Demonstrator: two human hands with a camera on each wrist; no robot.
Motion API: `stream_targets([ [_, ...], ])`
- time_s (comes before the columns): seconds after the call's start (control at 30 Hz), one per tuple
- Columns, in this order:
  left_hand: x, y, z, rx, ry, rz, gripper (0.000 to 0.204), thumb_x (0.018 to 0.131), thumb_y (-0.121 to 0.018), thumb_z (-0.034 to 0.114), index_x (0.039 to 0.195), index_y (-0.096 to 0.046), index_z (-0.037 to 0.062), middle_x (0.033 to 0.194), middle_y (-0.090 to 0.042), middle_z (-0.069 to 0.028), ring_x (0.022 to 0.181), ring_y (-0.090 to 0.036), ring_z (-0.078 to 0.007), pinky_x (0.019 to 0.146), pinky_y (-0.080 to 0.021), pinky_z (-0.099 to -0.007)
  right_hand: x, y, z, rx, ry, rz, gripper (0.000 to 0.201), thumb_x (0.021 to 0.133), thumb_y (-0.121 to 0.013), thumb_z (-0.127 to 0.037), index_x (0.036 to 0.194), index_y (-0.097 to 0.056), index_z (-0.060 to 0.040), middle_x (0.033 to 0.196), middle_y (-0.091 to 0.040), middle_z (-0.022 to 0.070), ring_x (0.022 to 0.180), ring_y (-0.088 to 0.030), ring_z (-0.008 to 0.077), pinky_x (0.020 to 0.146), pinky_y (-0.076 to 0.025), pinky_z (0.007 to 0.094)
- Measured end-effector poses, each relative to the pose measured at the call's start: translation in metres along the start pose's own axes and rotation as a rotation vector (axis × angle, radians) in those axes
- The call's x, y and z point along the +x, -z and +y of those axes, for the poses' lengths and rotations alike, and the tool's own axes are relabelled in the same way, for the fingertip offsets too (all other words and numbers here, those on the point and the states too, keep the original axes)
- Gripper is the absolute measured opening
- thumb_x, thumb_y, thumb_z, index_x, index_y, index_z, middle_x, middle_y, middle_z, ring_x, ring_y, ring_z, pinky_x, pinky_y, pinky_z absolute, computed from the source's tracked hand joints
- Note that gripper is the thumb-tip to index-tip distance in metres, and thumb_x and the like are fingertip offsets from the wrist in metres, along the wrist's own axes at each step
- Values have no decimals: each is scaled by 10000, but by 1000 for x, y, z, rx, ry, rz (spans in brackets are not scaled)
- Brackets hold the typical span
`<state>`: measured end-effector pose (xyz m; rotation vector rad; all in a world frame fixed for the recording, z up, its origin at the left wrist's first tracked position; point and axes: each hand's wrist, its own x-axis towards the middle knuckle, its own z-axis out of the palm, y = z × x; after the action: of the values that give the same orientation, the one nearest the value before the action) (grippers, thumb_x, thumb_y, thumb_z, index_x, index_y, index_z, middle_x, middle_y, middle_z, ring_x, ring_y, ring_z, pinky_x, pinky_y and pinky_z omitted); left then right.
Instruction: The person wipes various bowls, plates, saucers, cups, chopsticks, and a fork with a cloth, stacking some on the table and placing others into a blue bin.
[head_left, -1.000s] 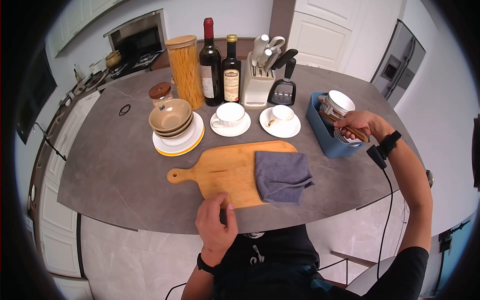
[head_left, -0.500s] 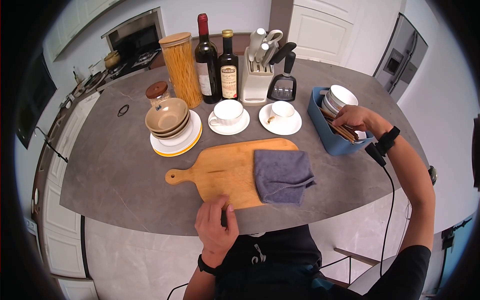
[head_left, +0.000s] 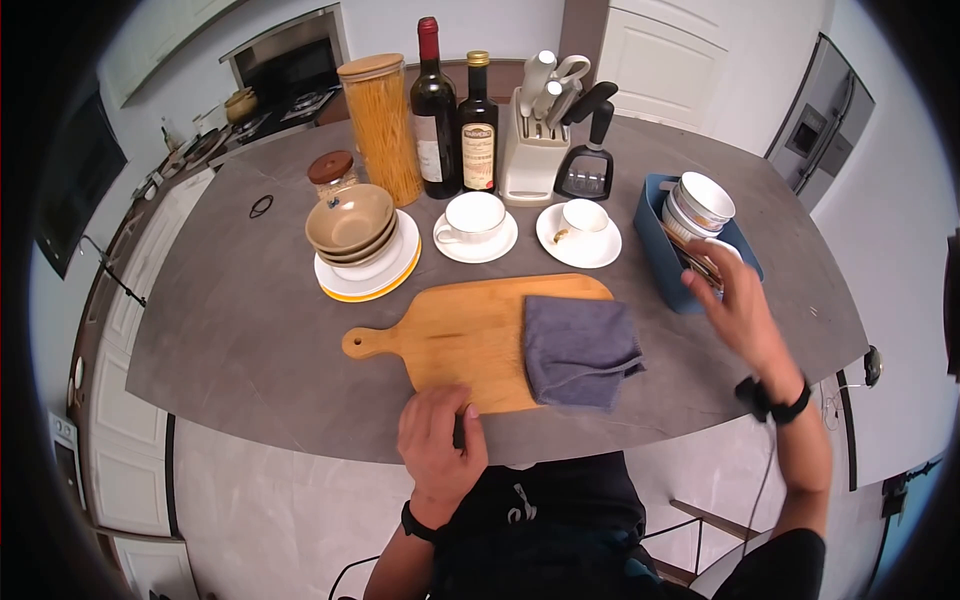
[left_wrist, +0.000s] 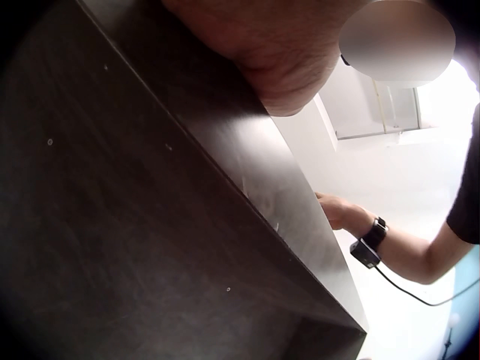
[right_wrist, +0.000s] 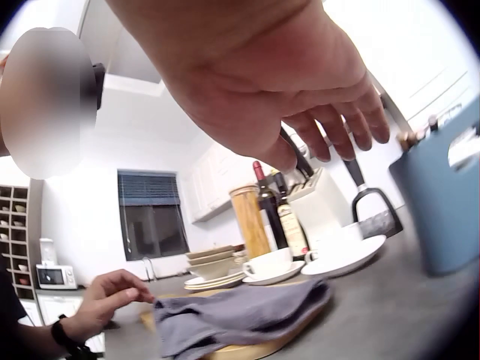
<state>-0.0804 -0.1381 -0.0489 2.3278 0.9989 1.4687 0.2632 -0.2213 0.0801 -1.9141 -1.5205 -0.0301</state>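
Note:
My right hand (head_left: 742,308) hangs with loosely spread fingers and nothing in them, just in front of a blue bin (head_left: 665,262). Inside the bin, a bundle of thin wooden sticks, likely chopsticks (head_left: 700,262), lies partly hidden behind that hand, beside stacked white bowls (head_left: 703,198). In the right wrist view, the sticks' ends (right_wrist: 420,133) poke over the bin's rim. My left hand (head_left: 440,445) is relaxed, its fingertips right at the near edge of the wooden cutting board (head_left: 465,335). A folded grey-purple cloth (head_left: 582,350) covers the board's right end.
Brown bowls (head_left: 350,222) sit stacked on plates (head_left: 375,285) at the left. Two white cups (head_left: 474,215) stand on saucers behind the board. Farther back are a pasta jar (head_left: 382,130), two dark bottles (head_left: 433,130), a knife block (head_left: 532,155) and a black-handled spatula (head_left: 586,172).
My right hand lowered the wooden sticks into the blue bin, let go of them and drew back toward me. The left hand has stayed at the board's edge.

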Motion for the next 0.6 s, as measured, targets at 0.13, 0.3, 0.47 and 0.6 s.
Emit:
stream_targets([
  [0.13, 0, 0, -1, 12, -39, 11, 231, 826, -654, 7, 1057, -647, 25, 1018, -687, -138, 992, -656, -339, 970, -471, -472, -54, -42, -38, 138, -65, -51, 548, 915, -751, -278, 1302, -572, 65, 1294, -632, 268, 1225, -606, 411, 1019, -477, 431],
  [0.3, 8, 18, 8, 294, 85, -144, 565, 843, -752, 278, 1318, -581, 24, 1425, -535, -210, 1362, -479, -379, 1182, -256, -573, -84, -98, -21, 167, -50, -168, 1190, 682, -900, -479, 1548, -269, 37, 1612, -214, 335, 1497, -250, 470, 1218, -259, 520],
  [0.47, -1, 22, -10, 373, 135, -297, 791, 844, -750, 481, 1441, -504, 23, 1513, -432, -280, 1403, -424, -439, 1166, -267, -604, -88, -104, -20, 157, -48, -129, 1152, 643, -912, -487, 1524, -358, 9, 1606, -267, 311, 1473, -289, 497, 1218, -245, 543],
  [0.6, -3, 18, -10, 352, 127, -286, 792, 832, -761, 483, 1434, -523, 27, 1499, -445, -294, 1382, -452, -436, 1152, -306, -591, -89, -104, -22, 156, -73, -101, 1069, 640, -913, -489, 1479, -453, -12, 1603, -302, 283, 1431, -346, 530, 1178, -329, 537],
])
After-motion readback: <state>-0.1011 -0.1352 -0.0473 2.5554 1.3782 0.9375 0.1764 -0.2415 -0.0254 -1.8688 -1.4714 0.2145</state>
